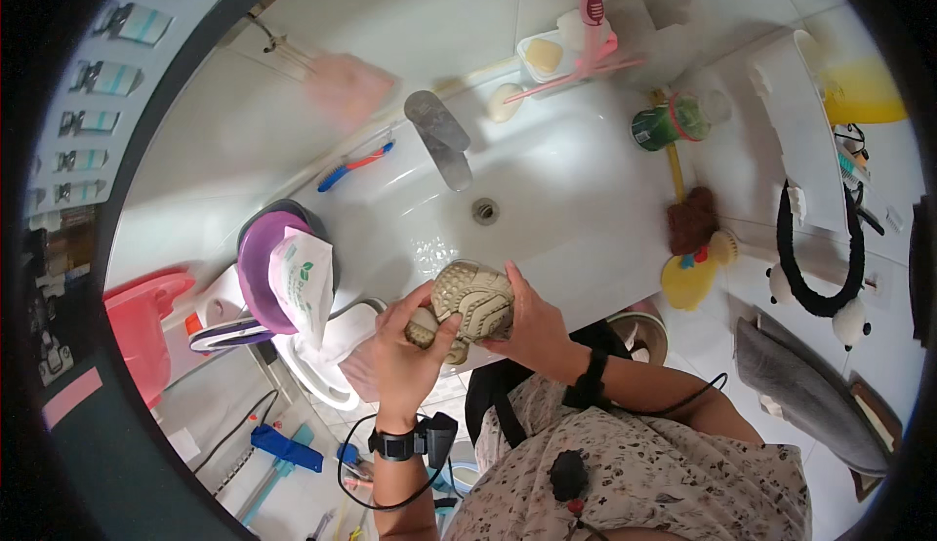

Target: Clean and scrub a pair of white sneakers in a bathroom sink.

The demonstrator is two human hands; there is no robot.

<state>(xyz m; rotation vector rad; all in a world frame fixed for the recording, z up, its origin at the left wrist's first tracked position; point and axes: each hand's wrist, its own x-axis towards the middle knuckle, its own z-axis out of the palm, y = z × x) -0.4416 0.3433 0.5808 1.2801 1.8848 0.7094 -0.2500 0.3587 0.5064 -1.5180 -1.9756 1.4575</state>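
Between my two hands is a beige carved figurine (473, 301), held above the near rim of a white washbasin (564, 248). Raised dots and curved ridges cover its rounded body; which animal or shape it is, I cannot tell. My left hand (410, 351) grips its smaller left part, with the thumb across the front. The fingers of my right hand (538, 325) lie against its right side. Beyond the figurine are the open drain (485, 211) and a grey faucet (439, 138).
Left of the basin, a wipes packet (301, 277) rests on a purple basin (256, 270). A blue-and-red toothbrush (356, 166) lies on the rear ledge. Soap (544, 55) and a pink squeegee (585, 43) are at the back, a green jar (670, 122) at right.
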